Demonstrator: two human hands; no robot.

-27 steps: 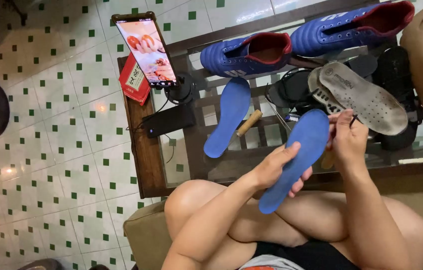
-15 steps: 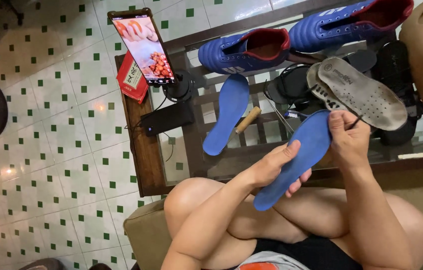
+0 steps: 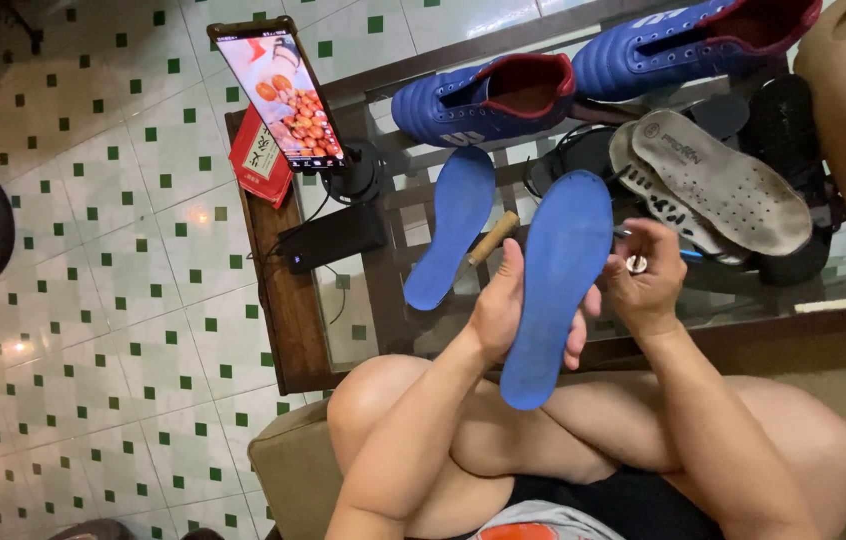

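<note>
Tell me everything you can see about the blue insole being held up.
The blue insole is a flat, foot-shaped pad, plain blue, looking like soft foam or fabric. It stands nearly upright, rounded toe end uppermost, over the person's lap at the table edge. The left hand grips its middle, thumb on the near face and fingers wrapped behind. The right hand is at its right edge, pinching a small metal tool; contact is unclear.

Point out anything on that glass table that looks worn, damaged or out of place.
The grey perforated insoles lying stacked on the dark shoes at the right look scuffed and dirty. A second blue foam insole lies loose on the glass-topped table, out of its blue boot. Nothing looks spilled or broken.
</note>
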